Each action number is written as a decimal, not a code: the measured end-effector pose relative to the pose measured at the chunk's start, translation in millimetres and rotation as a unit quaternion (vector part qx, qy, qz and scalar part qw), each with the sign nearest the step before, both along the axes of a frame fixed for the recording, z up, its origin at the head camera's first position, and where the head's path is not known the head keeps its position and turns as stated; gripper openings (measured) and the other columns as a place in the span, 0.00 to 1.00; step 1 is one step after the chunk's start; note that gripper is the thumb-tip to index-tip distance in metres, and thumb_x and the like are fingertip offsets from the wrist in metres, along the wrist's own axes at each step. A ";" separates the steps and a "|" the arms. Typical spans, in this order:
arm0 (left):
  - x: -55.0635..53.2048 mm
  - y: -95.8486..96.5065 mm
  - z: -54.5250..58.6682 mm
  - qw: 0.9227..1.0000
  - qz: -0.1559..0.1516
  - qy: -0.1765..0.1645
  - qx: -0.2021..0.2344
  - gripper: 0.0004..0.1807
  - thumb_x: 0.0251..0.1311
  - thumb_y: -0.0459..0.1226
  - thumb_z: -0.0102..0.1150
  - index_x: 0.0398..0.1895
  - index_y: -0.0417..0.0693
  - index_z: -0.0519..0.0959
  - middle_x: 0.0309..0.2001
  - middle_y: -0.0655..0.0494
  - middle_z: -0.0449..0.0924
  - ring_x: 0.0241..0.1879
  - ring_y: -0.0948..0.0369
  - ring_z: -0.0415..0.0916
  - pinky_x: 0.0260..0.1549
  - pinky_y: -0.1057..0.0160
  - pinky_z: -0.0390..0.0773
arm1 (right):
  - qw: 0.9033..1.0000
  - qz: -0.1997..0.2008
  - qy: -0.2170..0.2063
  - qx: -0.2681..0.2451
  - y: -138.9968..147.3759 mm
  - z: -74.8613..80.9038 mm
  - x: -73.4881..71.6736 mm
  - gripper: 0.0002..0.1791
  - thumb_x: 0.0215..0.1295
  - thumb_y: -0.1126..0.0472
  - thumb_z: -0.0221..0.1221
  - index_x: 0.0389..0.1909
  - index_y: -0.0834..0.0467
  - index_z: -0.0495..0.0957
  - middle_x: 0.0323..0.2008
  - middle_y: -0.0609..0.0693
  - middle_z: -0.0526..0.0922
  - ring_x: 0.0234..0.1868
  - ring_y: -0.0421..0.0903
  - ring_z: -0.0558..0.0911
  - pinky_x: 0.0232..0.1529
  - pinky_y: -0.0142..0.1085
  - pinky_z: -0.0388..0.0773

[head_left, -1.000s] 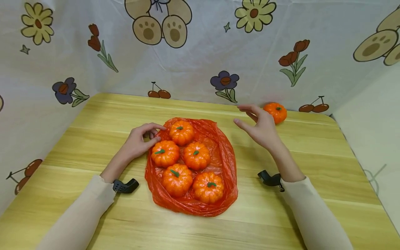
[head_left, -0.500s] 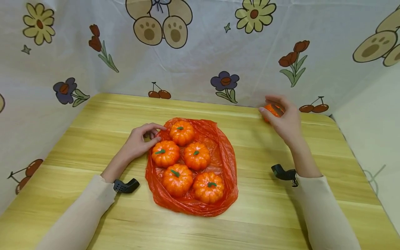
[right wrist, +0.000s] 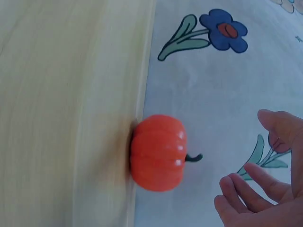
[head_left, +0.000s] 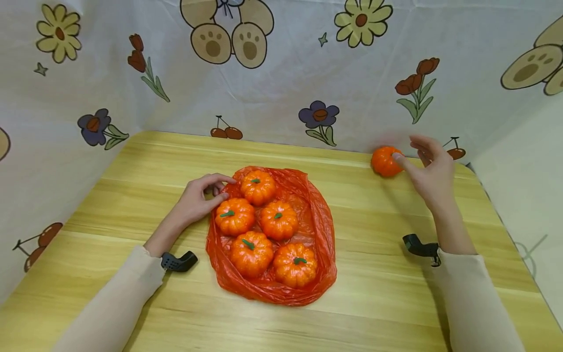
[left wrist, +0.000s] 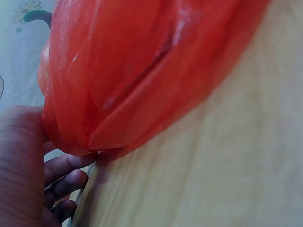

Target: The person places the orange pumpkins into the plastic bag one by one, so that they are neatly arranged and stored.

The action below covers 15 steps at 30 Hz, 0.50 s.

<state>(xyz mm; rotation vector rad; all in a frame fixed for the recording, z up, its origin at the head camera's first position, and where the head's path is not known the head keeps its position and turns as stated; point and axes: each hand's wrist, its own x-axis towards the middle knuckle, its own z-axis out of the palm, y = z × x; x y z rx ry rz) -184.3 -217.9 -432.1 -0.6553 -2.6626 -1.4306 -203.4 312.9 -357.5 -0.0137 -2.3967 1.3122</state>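
Observation:
A red plastic bag (head_left: 325,234) lies spread on the table with its mouth up and several small orange pumpkins (head_left: 279,220) with green stems inside. At its left rim my left hand (head_left: 200,198) pinches the film between thumb and fingers; in the left wrist view the red bag (left wrist: 142,80) hides part of that hand (left wrist: 23,165). Another pumpkin (head_left: 386,162) sits by the table's back edge. Just right of it, my right hand (head_left: 433,173) hovers with spread, bent fingers holding nothing. The right wrist view shows a gap between this pumpkin (right wrist: 158,153) and the hand (right wrist: 265,189).
The light wooden table (head_left: 374,303) ends at the back against a white cloth (head_left: 272,98) printed with flowers, cherries and bears. Black wrist-worn devices (head_left: 178,262) sit at both cuffs. Bare wood lies between the bag and the lone pumpkin.
My right hand has moved rightward, passing over the lone pumpkin to its right side. The left hand and the bag have stayed in place.

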 end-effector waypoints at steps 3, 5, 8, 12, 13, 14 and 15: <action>0.7 -0.5 0.6 1.000 0.002 0.001 0.000 0.18 0.67 0.31 0.66 0.58 0.56 0.86 0.37 0.54 0.80 0.35 0.58 0.72 0.36 0.67 0.72 | 1.000 -0.012 -0.020 0.008 7.5 -2.9 -1.9 0.33 0.67 0.54 0.71 0.72 0.53 0.75 0.67 0.48 0.78 0.62 0.36 0.74 0.76 0.39 0.66; 1.2 -0.6 0.9 1.000 0.002 0.000 0.000 0.18 0.68 0.31 0.66 0.58 0.56 0.86 0.37 0.54 0.80 0.35 0.58 0.72 0.36 0.67 0.72 | 0.999 -0.009 -0.041 0.016 11.1 -5.3 -2.7 0.36 0.68 0.51 0.70 0.75 0.53 0.72 0.71 0.51 0.75 0.65 0.39 0.72 0.78 0.41 0.63; 1.9 -1.0 1.0 1.000 0.003 0.000 -0.001 0.18 0.68 0.31 0.66 0.58 0.55 0.86 0.37 0.54 0.80 0.35 0.58 0.73 0.36 0.67 0.72 | 0.997 0.004 -0.070 0.027 15.0 -9.8 -5.2 0.40 0.69 0.49 0.68 0.78 0.55 0.67 0.76 0.56 0.69 0.74 0.48 0.68 0.80 0.46 0.58; 1.9 -0.5 1.2 1.000 0.001 0.001 -0.001 0.18 0.68 0.32 0.66 0.58 0.55 0.86 0.37 0.54 0.80 0.35 0.58 0.73 0.36 0.67 0.72 | 0.995 0.021 -0.094 0.032 19.2 -14.5 -6.5 0.44 0.70 0.48 0.67 0.81 0.59 0.61 0.80 0.59 0.63 0.81 0.56 0.61 0.81 0.52 0.53; 1.9 -0.3 1.3 1.000 0.001 0.001 0.000 0.18 0.68 0.32 0.66 0.58 0.55 0.86 0.38 0.54 0.80 0.35 0.58 0.73 0.37 0.67 0.72 | 0.994 0.023 -0.097 0.033 20.1 -15.4 -6.5 0.45 0.71 0.48 0.67 0.81 0.59 0.61 0.80 0.59 0.62 0.81 0.57 0.60 0.81 0.53 0.53; 1.6 0.0 1.3 1.000 0.000 0.001 0.000 0.18 0.68 0.32 0.66 0.58 0.55 0.86 0.38 0.54 0.80 0.35 0.58 0.73 0.37 0.67 0.72 | 0.994 0.025 -0.100 0.034 20.9 -16.1 -6.4 0.45 0.70 0.47 0.67 0.81 0.60 0.60 0.80 0.59 0.62 0.81 0.57 0.59 0.81 0.54 0.53; 1.4 0.3 1.4 1.000 0.000 0.001 0.001 0.17 0.68 0.32 0.66 0.58 0.55 0.86 0.38 0.54 0.80 0.35 0.58 0.73 0.37 0.67 0.73 | 0.994 0.026 -0.104 0.035 21.6 -16.7 -6.5 0.46 0.70 0.47 0.67 0.81 0.60 0.60 0.81 0.59 0.62 0.82 0.57 0.59 0.81 0.54 0.53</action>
